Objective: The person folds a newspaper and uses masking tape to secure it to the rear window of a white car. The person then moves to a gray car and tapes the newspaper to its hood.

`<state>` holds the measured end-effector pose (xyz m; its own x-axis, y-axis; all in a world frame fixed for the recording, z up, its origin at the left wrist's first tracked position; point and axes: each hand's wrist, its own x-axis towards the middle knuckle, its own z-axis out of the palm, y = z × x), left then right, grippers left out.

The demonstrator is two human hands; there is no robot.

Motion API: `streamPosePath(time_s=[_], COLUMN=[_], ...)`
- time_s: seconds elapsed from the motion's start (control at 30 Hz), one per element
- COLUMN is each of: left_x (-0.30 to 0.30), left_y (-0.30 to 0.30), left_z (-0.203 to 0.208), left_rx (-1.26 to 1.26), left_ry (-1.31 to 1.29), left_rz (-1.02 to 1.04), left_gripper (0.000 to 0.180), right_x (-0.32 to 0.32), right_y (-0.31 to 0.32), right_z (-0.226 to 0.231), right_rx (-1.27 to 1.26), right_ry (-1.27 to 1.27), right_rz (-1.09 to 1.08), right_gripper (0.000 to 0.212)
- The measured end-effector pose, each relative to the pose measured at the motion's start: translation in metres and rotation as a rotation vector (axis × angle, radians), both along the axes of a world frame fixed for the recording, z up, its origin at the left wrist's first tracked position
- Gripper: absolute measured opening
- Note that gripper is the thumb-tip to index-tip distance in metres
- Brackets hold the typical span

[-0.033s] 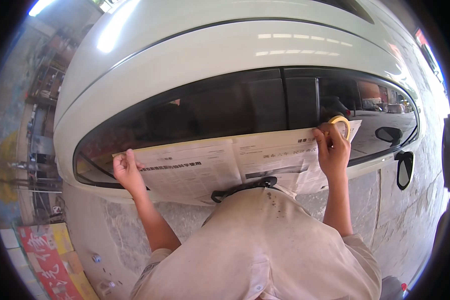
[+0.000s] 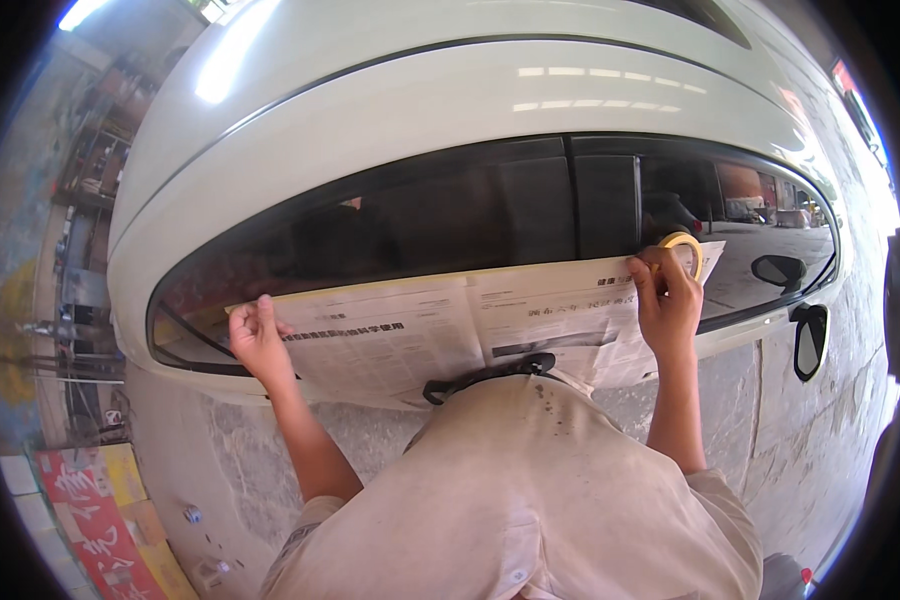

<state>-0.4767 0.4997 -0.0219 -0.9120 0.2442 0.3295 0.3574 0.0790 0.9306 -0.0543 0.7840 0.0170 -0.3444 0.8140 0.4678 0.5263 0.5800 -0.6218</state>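
Observation:
A sheet of newspaper (image 2: pixel 440 325) lies spread along the lower part of the dark side windows (image 2: pixel 450 215) of a white car (image 2: pixel 420 95). My left hand (image 2: pixel 257 340) presses flat on the paper's left end, fingers together. At the paper's upper right corner my right hand (image 2: pixel 667 298) grips a roll of yellowish masking tape (image 2: pixel 686 244) held against the glass. My own light shirt (image 2: pixel 530 490) covers the lower middle of the paper and the door below it.
The car's black side mirror (image 2: pixel 811 338) sticks out at the right. The door panel (image 2: pixel 240 450) under the window looks sanded and dull grey. Red and yellow printed boxes (image 2: pixel 100 520) lie on the floor at lower left. Shelving with clutter (image 2: pixel 80 190) stands at far left.

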Motion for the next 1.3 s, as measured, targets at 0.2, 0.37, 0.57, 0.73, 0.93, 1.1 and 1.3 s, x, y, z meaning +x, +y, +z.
streamPosePath(time_s=[0.2,0.37,0.57,0.73,0.93,1.1,1.3], left_x=[0.032,0.057,0.092,0.130,0.171,0.171,0.127], left_y=[0.029,0.054,0.084,0.114,0.142,0.143,0.103], left_z=[0.020,0.038,0.045,0.051,0.065,0.068,0.063], left_rx=[-0.096,-0.256,-0.419,-0.461,-0.520,-0.551,-0.506], left_ry=[0.023,0.083,0.407,0.520,0.498,0.509,0.415], left_rz=[-0.126,-0.191,-0.232,-0.257,-0.327,-0.346,-0.219], left_gripper=[0.027,0.041,0.047,0.048,0.050,0.049,0.045], right_x=[0.000,0.000,0.002,0.001,-0.001,-0.002,-0.002], right_y=[0.000,0.000,0.001,0.002,0.001,-0.001,0.000], right_z=[0.002,-0.001,-0.003,-0.003,-0.001,0.004,0.005], right_rx=[0.009,0.013,0.004,0.029,0.014,-0.002,0.020], right_ry=[-0.007,0.016,0.030,0.029,0.040,0.031,0.013], right_rz=[0.017,0.036,0.033,0.031,0.017,0.013,0.018], right_gripper=[0.012,0.013,0.013,0.013,0.014,0.014,0.017])
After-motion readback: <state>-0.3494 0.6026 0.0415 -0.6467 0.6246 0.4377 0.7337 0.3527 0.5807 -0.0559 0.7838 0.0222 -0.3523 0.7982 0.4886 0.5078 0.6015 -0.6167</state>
